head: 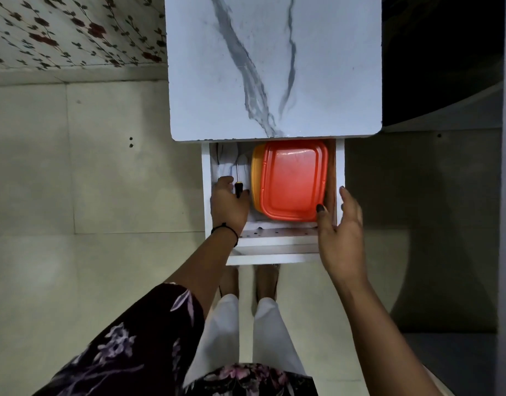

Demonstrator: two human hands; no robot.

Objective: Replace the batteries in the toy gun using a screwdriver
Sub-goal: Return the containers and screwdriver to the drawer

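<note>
Screwdriver [238, 186] lies in the left of the open drawer [274, 257], beside the orange container [292, 178], shaft pointing away. Left hand [229, 208] grips its handle; right hand [342, 238] spread, thumb touching the container corner. Toy gun unseen.

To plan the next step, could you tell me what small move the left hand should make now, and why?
Probably lift the screwdriver out of the drawer: the left hand already grips its handle, and the right hand is open beside the orange box.
</note>
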